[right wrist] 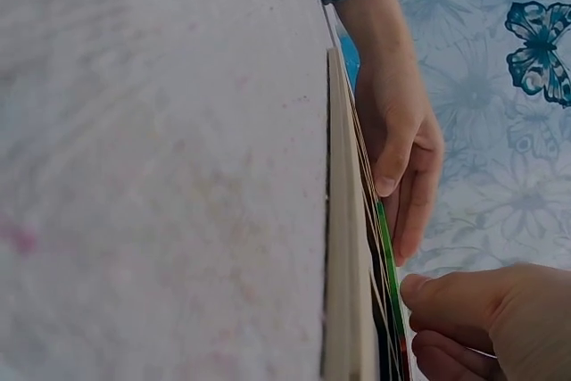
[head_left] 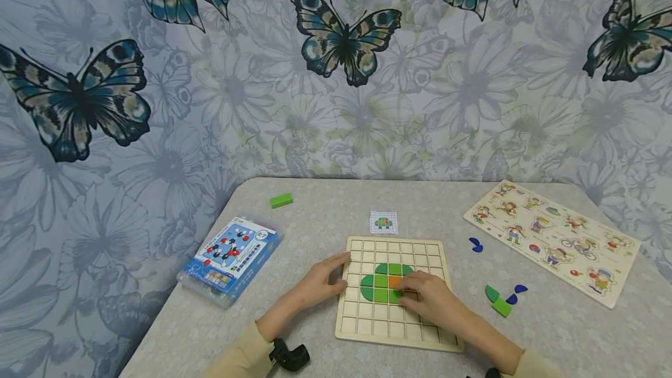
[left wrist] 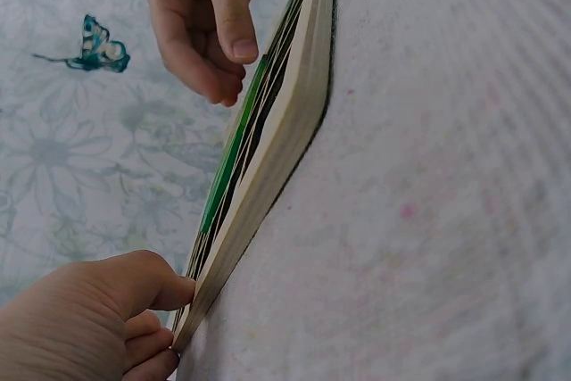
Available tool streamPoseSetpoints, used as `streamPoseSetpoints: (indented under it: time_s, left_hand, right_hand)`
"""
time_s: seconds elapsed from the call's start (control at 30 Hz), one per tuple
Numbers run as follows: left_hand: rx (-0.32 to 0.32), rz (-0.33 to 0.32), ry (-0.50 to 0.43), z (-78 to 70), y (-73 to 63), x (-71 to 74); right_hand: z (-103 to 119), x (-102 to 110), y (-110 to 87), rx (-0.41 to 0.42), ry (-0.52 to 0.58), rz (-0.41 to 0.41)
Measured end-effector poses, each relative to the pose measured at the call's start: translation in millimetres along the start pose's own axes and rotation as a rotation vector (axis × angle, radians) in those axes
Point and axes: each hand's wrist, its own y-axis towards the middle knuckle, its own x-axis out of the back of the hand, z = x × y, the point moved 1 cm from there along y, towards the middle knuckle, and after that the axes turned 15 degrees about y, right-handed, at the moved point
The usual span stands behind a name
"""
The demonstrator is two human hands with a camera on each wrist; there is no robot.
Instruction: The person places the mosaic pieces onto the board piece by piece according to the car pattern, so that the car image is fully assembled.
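A light wooden grid board (head_left: 367,326) lies on the table, with several green pieces (head_left: 381,280) and an orange square (head_left: 395,282) set together in its middle. My left hand (head_left: 321,279) rests against the board's left edge, its thumb and fingertips touching the rim. Over the pattern's right side, my right hand (head_left: 433,299) pinches at a green piece (head_left: 395,296) with thumb and forefinger; the fingers partly cover it. The wrist views show the board edge-on, with the right hand (left wrist: 210,20) bent above its surface.
A small pattern card (head_left: 384,223) lies behind the board. Loose blue pieces (head_left: 476,244), a green quarter piece (head_left: 492,293) and a green square (head_left: 502,307) lie to the right, before a picture puzzle (head_left: 551,244). At left are a boxed set (head_left: 231,258) and a green block (head_left: 281,200).
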Motion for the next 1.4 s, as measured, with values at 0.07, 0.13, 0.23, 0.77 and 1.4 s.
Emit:
streamPoseSetpoints:
  time_s: [0.07,0.13,0.23,0.77,1.4]
  left_hand:
    - [0.000,0.002,-0.006,-0.4,-0.1,0.4]
    - [-0.001,0.002,-0.011,-0.5,-0.2,0.3]
    - [-0.001,0.002,-0.013,-0.7,-0.2,0.3]
    - [-0.010,0.003,-0.002,-1.4,0.8,0.5]
    - [-0.011,-0.006,-0.004,-1.3,-0.2,1.3]
  right_hand:
    - [0,-1,0.9,-0.002,0.012,0.009]
    - [-1,-2,1.7,-0.008,0.021,0.019]
    - [-1,-3,2.0,-0.012,0.035,0.023]
    - [-8,83,-67.2,-0.175,-0.065,-0.209]
    - [-31,103,-117.0,-0.310,-0.173,-0.263]
